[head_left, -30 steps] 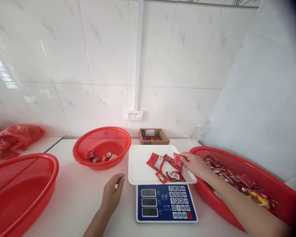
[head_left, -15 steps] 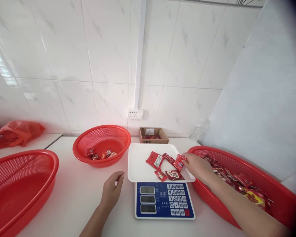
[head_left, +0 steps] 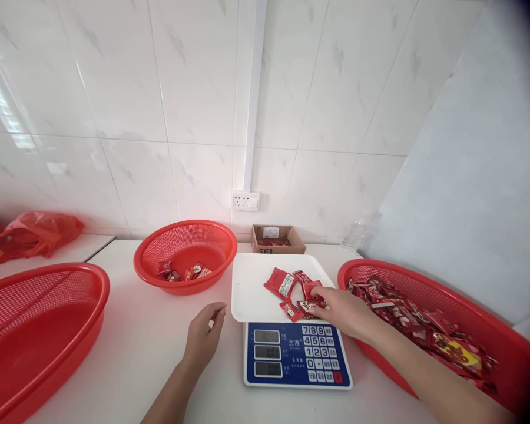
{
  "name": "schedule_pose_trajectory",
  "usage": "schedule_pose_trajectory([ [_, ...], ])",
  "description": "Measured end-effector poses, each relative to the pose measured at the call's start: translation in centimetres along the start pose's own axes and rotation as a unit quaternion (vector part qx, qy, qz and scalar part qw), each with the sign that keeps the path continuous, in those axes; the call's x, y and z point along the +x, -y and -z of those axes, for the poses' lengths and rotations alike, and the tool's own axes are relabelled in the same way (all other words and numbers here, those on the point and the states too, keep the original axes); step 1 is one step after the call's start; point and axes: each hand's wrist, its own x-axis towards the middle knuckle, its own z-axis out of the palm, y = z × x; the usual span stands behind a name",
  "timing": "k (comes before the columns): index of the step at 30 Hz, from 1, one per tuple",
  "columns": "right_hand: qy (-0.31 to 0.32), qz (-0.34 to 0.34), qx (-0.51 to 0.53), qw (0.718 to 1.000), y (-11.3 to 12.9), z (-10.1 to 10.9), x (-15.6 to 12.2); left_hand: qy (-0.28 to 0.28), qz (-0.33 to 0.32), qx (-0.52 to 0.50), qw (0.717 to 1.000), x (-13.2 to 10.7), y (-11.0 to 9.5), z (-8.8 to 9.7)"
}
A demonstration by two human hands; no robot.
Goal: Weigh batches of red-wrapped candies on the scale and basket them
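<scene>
A digital scale [head_left: 298,356] with a blue keypad stands on the table, topped by a white tray [head_left: 252,288]. Several small red wrapped packets [head_left: 281,284] lie on the tray's right half. My right hand [head_left: 342,311] reaches in from the right, its fingers and thumb closed around packets at the pile's right side; the fingers partly cover them. Left of the scale, my left hand [head_left: 205,334] hovers with thumb and fingertips pinched together, and nothing shows in it. On the right, a red basket [head_left: 351,268] holds many similar packets under my right forearm.
A round red basket [head_left: 185,232] with several packets stands behind my left hand. Another large red basket [head_left: 88,294] is at the left. A cardboard box [head_left: 278,249] sits by the wall beneath a socket [head_left: 246,201]. A red plastic bag [head_left: 39,232] lies far left, near part of another person's hand.
My right hand has moved left and slightly down over the tray, from holding one packet at the pile's edge to closing around packets there. My left hand stays nearly still; the view shifted slightly.
</scene>
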Motion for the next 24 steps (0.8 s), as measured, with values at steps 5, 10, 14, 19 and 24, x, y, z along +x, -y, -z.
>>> schedule_pose_trajectory([
  [5,-0.051,0.02,0.041,0.998,1.4,-0.4,0.5,0.01,0.011,-0.005,1.0,-0.1,0.1,-0.1],
  [10,-0.091,-0.006,0.021,0.996,0.1,0.4,3.1,0.009,0.001,-0.006,1.0,0.0,0.2,-0.1],
  [14,-0.053,-0.003,0.033,0.998,-0.7,0.3,5.6,0.007,-0.008,-0.006,1.0,0.0,0.2,0.0],
  [19,-0.017,0.028,0.064,0.997,0.1,0.0,6.0,0.005,-0.001,-0.005,1.0,0.0,0.3,0.0],
  [24,-0.065,0.027,0.084,0.994,1.1,1.1,5.0,0.006,-0.004,-0.008,1.0,-0.1,0.4,0.0],
])
